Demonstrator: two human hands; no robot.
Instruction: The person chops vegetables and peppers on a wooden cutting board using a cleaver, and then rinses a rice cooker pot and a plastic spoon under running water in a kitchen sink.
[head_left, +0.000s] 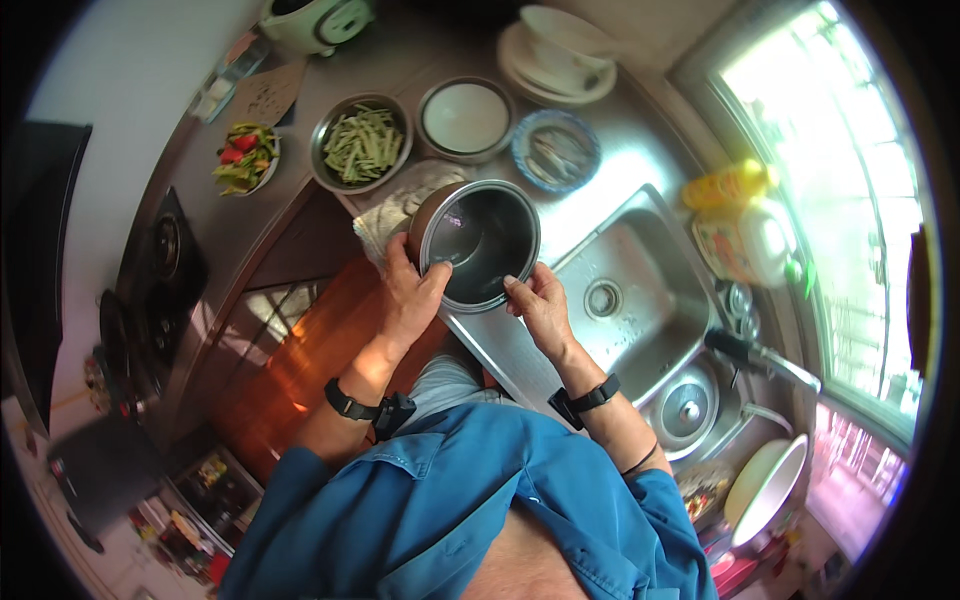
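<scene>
Both hands hold a round metal inner pot (480, 240), tilted so that its dark interior faces me; it looks like the bowl of a rice cooker. My left hand (412, 289) grips its left side, thumb over the rim. At the lower right of the rim, my right hand (541, 306) pinches the edge between thumb and fingers. The pot is in front of the counter's edge, left of the stainless steel sink (637, 292). Behind it a crumpled cloth (409, 196) lies on the counter. The pot's underside is hidden.
Along the counter stand a steel bowl of cut green vegetables (362, 144), a lidded round container (466, 118), a blue-rimmed bowl of fish (556, 151) and stacked white dishes (559, 64). A rice cooker body (315, 26) is at the back. The faucet (761, 360) juts over the sink's right side.
</scene>
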